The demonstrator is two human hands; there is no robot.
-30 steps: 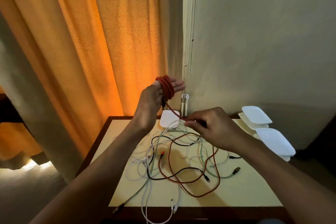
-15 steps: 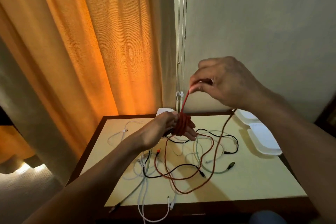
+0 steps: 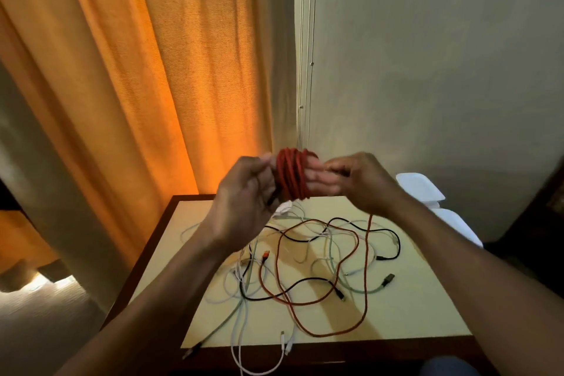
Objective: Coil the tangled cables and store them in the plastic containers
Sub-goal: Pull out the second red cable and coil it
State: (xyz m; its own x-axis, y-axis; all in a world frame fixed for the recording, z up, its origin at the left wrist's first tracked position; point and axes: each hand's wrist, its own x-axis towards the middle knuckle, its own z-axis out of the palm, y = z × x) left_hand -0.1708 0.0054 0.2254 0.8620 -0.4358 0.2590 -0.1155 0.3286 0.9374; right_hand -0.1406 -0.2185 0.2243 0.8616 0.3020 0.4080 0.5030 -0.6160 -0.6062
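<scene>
Since half a second ago the right hand (image 3: 360, 180) has dropped from high above the table to the level of the coil, and the left hand (image 3: 247, 192) has lifted the coil up off the table to meet it.

The red cable (image 3: 293, 174) is wound in a tight bundle round the left hand's fingers. These point to the right, so the coil's axis runs left to right and its loops stand nearly upright. It is braided and matte, held in the air above the far edge of the table (image 3: 412, 314). The left grip is clamped on the coil, thumb against its left side. The right grip looks pinched on the cable's free run, though blur hides the contact. That run drops from under the right hand to the table and sprawls in wide loops through a black cable (image 3: 293, 287) and a white cable (image 3: 241, 345).

White containers (image 3: 418, 186) sit at the table's right edge, against the wall (image 3: 427, 70). An orange curtain (image 3: 183, 70) hangs on the left.
</scene>
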